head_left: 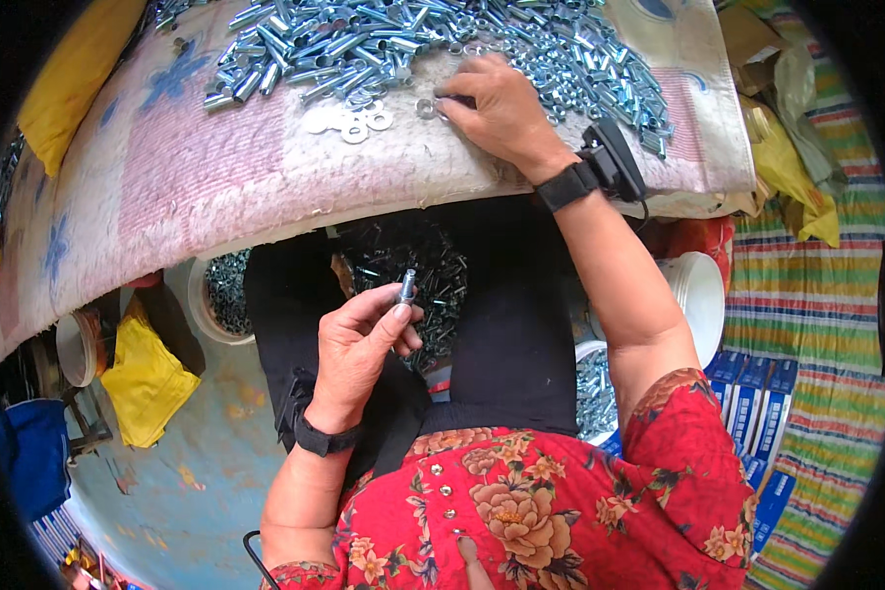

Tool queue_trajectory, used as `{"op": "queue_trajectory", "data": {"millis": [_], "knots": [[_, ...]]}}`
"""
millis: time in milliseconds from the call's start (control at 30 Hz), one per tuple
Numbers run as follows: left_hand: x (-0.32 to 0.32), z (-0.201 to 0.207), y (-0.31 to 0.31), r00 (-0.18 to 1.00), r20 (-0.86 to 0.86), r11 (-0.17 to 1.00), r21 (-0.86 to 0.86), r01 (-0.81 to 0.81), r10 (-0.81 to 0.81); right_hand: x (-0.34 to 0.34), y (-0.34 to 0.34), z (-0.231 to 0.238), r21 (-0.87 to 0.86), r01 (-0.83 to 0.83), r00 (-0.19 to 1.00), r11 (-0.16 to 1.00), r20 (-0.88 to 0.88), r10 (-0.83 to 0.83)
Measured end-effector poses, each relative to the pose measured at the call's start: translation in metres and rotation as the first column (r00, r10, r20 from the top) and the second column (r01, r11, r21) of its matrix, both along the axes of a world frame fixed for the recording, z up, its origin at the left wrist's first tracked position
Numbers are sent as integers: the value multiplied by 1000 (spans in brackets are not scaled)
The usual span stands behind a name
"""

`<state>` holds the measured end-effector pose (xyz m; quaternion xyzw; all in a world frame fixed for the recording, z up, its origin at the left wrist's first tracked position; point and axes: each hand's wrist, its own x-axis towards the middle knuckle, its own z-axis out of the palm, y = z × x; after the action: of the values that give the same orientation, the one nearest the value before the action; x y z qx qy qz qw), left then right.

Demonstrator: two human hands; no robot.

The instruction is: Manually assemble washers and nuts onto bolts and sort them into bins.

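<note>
My left hand (359, 329) is closed in front of my lap, pinching a shiny metal bolt (408, 285) upright between thumb and fingers. My right hand (501, 108) reaches onto the cloth-covered table, its fingers bent and its tips at a small metal ring (425, 108). Beside that ring lie several flat, pale washers (352, 122). Behind them spreads a heap of silvery metal sleeves (354, 44). Small nuts or rings (551, 84) are piled to the right of my right hand.
Dark bolts (433, 280) fill a container between my legs. A white bucket of small metal parts (228, 300) stands at left, another tub (595, 388) at right. Blue boxes (752, 393) sit on the striped floor sheet (816, 324). The tablecloth edge (364, 211) hangs before me.
</note>
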<state>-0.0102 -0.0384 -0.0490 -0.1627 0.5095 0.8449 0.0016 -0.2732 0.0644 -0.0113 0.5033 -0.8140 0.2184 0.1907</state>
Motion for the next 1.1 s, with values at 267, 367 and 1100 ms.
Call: {"op": "queue_trajectory", "data": {"millis": [267, 367, 1100], "knots": [[0, -2, -2, 1000, 4, 1000, 6, -17, 17, 17, -9, 0, 81, 60, 998, 995, 26, -62], [0, 0, -4, 1000, 5, 1000, 9, -19, 18, 28, -9, 2, 127, 47, 997, 991, -66, -39], [-43, 36, -4, 986, -116, 985, 139, -101, 117, 73, -5, 17, -371, -154, 987, 916, -110, 121]]}}
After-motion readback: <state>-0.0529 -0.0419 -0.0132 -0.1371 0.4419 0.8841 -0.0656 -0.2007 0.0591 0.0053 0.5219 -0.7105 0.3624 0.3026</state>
